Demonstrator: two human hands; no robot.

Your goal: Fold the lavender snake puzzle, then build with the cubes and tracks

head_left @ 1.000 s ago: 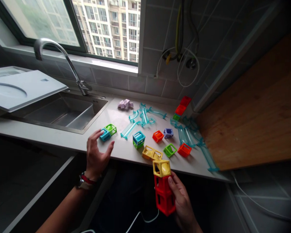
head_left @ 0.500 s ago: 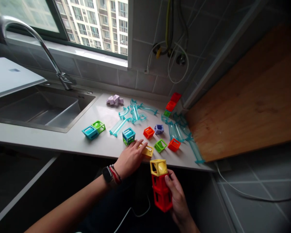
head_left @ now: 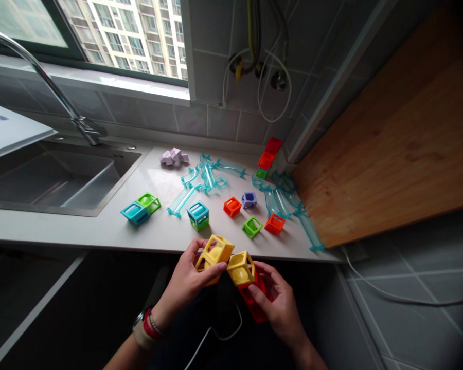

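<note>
My left hand (head_left: pixel 187 280) grips a double yellow cube block (head_left: pixel 215 251) in front of the counter edge. In my right hand (head_left: pixel 274 303) is a tilted stack of red cubes (head_left: pixel 254 300) topped by a yellow cube (head_left: pixel 240 267). The two yellow pieces almost touch. On the white counter (head_left: pixel 100 226) lie a blue-and-green cube pair (head_left: pixel 139 208), a blue cube on green (head_left: pixel 198 215), an orange cube (head_left: pixel 232 206), a purple cube (head_left: pixel 249 200), a green cube (head_left: pixel 252 226) and a red cube (head_left: pixel 274 223).
Clear teal track pieces (head_left: pixel 200 182) are scattered at mid-counter and along the wooden board (head_left: pixel 389 149) on the right. A steel sink (head_left: pixel 50 177) with a tap (head_left: pixel 42 77) is at the left. Lilac blocks (head_left: pixel 173 156) and red-orange cubes (head_left: pixel 268 154) sit by the wall.
My left hand picked the double yellow block off the counter and brought it to the stack. My right hand tilted the red stack leftward.
</note>
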